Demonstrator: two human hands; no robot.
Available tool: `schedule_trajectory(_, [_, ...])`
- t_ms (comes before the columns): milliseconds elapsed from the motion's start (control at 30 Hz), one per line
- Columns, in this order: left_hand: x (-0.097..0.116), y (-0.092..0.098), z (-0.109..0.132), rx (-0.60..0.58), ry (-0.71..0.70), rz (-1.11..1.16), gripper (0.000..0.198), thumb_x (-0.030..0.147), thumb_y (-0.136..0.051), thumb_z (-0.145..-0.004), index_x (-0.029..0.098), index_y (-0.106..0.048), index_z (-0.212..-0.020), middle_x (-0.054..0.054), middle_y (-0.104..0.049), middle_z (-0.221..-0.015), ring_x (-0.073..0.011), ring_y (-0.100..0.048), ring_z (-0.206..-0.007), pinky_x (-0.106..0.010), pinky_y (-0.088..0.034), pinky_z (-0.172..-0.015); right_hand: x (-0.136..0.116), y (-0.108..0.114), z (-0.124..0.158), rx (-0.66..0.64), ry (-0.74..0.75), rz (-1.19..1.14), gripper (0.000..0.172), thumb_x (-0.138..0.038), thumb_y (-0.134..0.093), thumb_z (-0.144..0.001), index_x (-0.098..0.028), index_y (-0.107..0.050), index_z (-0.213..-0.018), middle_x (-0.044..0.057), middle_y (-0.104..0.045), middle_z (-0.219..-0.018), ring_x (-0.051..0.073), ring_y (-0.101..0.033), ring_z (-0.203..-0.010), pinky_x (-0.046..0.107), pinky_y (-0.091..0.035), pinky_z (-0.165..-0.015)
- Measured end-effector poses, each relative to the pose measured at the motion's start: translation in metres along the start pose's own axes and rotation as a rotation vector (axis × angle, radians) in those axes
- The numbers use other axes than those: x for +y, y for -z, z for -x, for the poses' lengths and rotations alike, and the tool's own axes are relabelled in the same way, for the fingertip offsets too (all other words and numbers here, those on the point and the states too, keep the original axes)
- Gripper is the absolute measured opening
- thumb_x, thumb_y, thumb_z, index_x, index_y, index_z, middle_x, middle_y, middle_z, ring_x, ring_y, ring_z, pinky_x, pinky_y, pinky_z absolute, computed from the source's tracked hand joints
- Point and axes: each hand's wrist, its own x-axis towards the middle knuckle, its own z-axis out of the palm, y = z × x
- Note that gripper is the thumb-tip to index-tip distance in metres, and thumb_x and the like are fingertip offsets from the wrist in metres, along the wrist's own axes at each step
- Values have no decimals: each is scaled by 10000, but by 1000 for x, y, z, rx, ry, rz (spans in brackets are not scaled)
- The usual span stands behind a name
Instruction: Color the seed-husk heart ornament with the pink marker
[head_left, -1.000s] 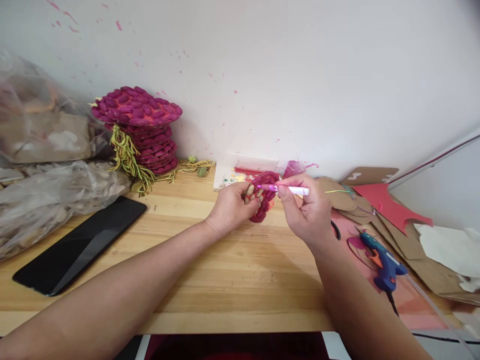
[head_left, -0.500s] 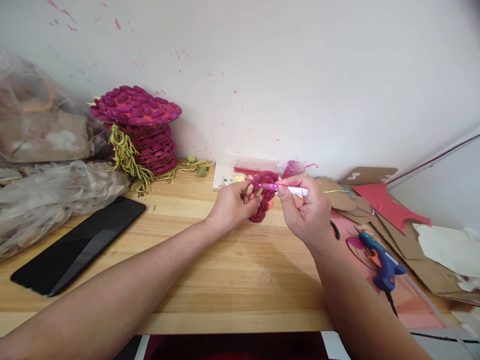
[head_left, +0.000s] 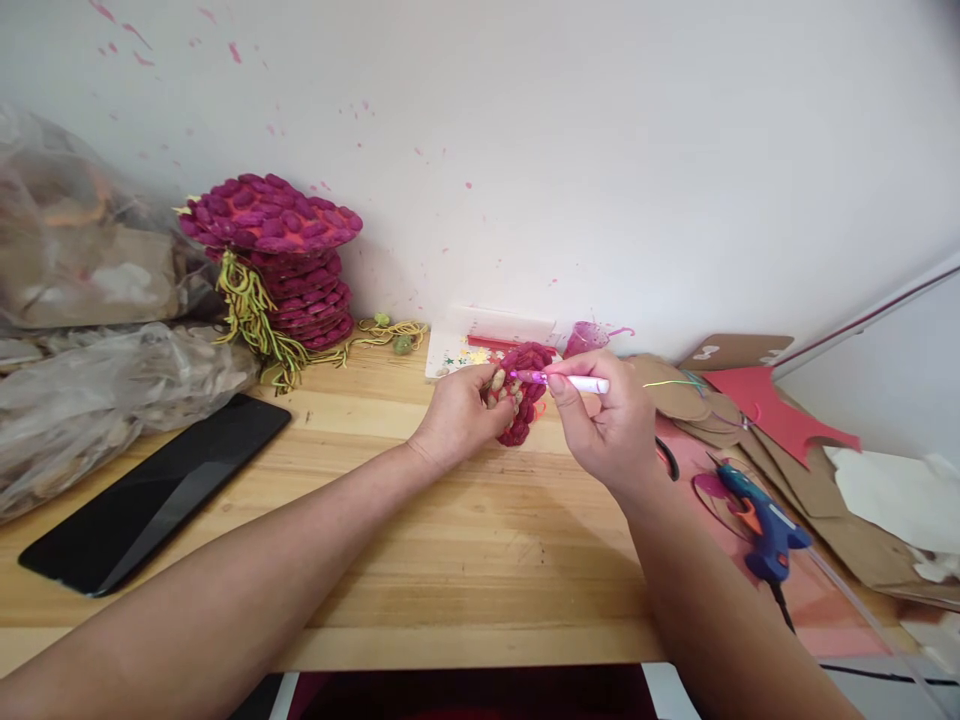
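Note:
My left hand grips a disc covered in shell-like pieces, mostly painted magenta, with several bare tan ones near my thumb. In my right hand is a white-handled paintbrush, pinched between thumb and fingers. Its magenta-stained front end points left and lies over the tan pieces; I cannot tell whether the bristles touch them. Just behind my right hand stands a small magenta-stained cup. A white sheet with star shapes lies behind the disc, partly hidden by it.
At the left are a black phone, plastic bags and a magenta shell-covered stand with yellow-green yarn. To the right lie a blue glue gun, cardboard pieces and red paper.
My right hand and the paintbrush have shifted slightly left, bringing the brush further over the disc. My left hand holds the disc in nearly the same place.

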Motion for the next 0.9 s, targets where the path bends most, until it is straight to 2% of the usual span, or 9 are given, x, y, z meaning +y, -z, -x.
schedule_trajectory(100, [0,0,0,-7,10,10,214,270,-624,-747,204,-450,-643,61,-428,-587,-101,-376,-561,-240,-284,-528,1,-1,0,19,24,70,27,-224,-638,-931,-227,-662,-919,19,-726,-859,189,-636,-797,382,-435,-799])
schedule_trajectory(167, [-1,0,0,-11,15,16,207,278,-634,-744,197,-469,-648,59,-439,-596,-100,-384,-571,-237,-290,-535,4,-2,1,42,-18,55,36,-243,-634,-938,-227,-661,-919,23,-721,-865,189,-634,-800,381,-439,-800])
schedule_trajectory(267, [-4,0,-1,-25,56,84,196,301,-657,-737,187,-516,-664,57,-460,-599,-99,-401,-570,-230,-309,-537,10,-5,4,27,-160,-107,85,-305,-612,-962,-231,-652,-950,14,-699,-843,172,-628,-760,348,-461,-746])
schedule_trajectory(367, [-5,1,-4,-73,153,265,215,347,-707,-713,174,-580,-720,44,-539,-611,-112,-488,-564,-232,-382,-548,15,-8,6,-46,-233,-226,134,-354,-602,-971,-229,-643,-945,8,-685,-814,158,-618,-721,320,-472,-697])
schedule_trajectory(467, [-3,1,-6,-121,272,495,308,396,-789,-659,161,-645,-796,8,-651,-671,-140,-590,-583,-252,-460,-570,20,-11,7,-53,-248,-213,148,-367,-609,-965,-225,-640,-945,17,-690,-833,160,-624,-736,314,-483,-695])
schedule_trajectory(533, [-1,0,-6,-121,329,602,361,404,-839,-620,150,-676,-819,-4,-678,-686,-131,-592,-564,-248,-461,-558,23,-12,7,-18,-267,-196,154,-376,-613,-960,-224,-639,-958,21,-690,-851,163,-625,-750,312,-488,-697])
schedule_trajectory(700, [-2,-1,-4,-134,387,706,415,419,-899,-588,133,-715,-826,-2,-683,-665,-94,-553,-519,-222,-419,-520,23,-13,7,-17,-278,-246,164,-382,-604,-966,-222,-634,-948,5,-666,-809,153,-605,-724,300,-473,-681])
schedule_trajectory(900, [-3,0,-4,-178,425,796,464,425,-937,-553,135,-738,-855,-28,-734,-714,-123,-618,-560,-229,-455,-531,24,-14,7,-31,-267,-207,184,-393,-610,-960,-213,-644,-947,6,-674,-794,146,-596,-693,297,-463,-661])
